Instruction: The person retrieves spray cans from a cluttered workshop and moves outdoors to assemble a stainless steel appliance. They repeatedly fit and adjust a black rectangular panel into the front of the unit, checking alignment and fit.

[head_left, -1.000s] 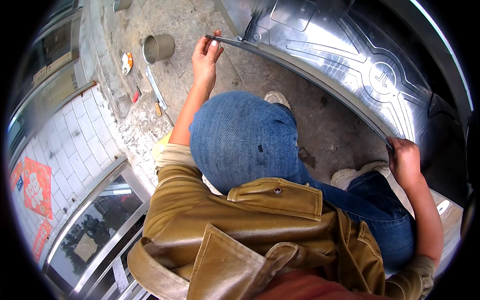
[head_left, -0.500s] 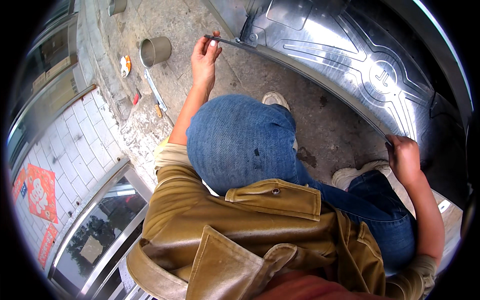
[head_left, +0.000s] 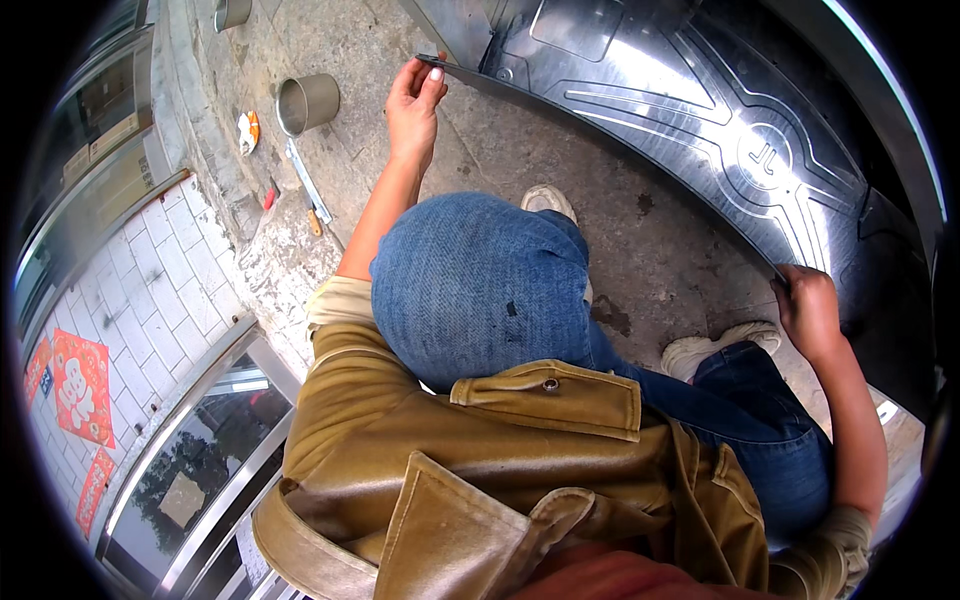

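Note:
A long, thin dark strip [head_left: 460, 73] runs along the near edge of a shiny stamped metal panel [head_left: 700, 125]. Its far left end is pinched between the thumb and fingers of my left hand [head_left: 414, 105]. At the other end, by the panel's right near corner, my right hand [head_left: 808, 308] grips the strip with curled fingers. Whether the strip is fixed to the panel or only lies against it, I cannot tell. The panel has raised ribs around a round centre.
A grey metal cup [head_left: 310, 103] lies left of my left hand, near a long flat blade-like tool [head_left: 308, 182] and an orange-white packet [head_left: 248, 133]. Beyond them runs a tiled step [head_left: 150, 250]. My shoes [head_left: 548, 200] rest on the stained concrete floor.
My left hand has moved slightly away from me with the strip's end. The strip has tilted and now shows a thinner edge. My right hand has stayed nearly in place.

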